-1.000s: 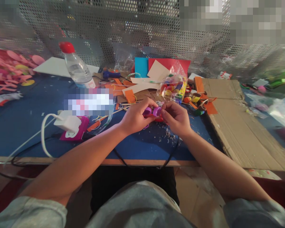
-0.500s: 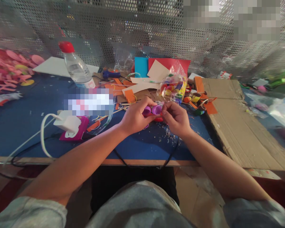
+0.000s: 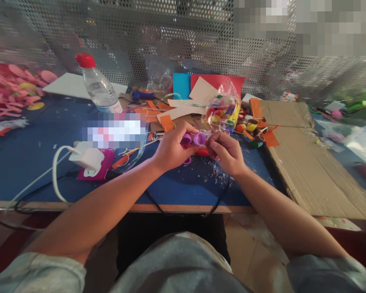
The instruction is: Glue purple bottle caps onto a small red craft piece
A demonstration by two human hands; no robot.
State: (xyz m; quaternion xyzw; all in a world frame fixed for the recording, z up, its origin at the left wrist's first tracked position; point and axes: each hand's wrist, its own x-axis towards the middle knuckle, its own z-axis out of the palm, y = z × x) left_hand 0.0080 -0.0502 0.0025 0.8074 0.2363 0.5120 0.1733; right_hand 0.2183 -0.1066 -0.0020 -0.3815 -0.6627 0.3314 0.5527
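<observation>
Left hand (image 3: 173, 147) is pinching two purple rings (image 3: 199, 139), centre frame; probably light, springy, crushable, best held by rims. Right hand (image 3: 227, 151) is hovering alongside, fingertips bunched; can't tell on what.

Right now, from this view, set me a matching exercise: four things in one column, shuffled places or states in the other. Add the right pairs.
Things:
1. left hand
2. bottle
3. white charger
4. cardboard

Places or states:
A. on the magenta block
B. to the right of the right hand
C. fingers holding purple rings
D. topped with a red cap

Right pairs: 1-C, 2-D, 3-A, 4-B
</observation>
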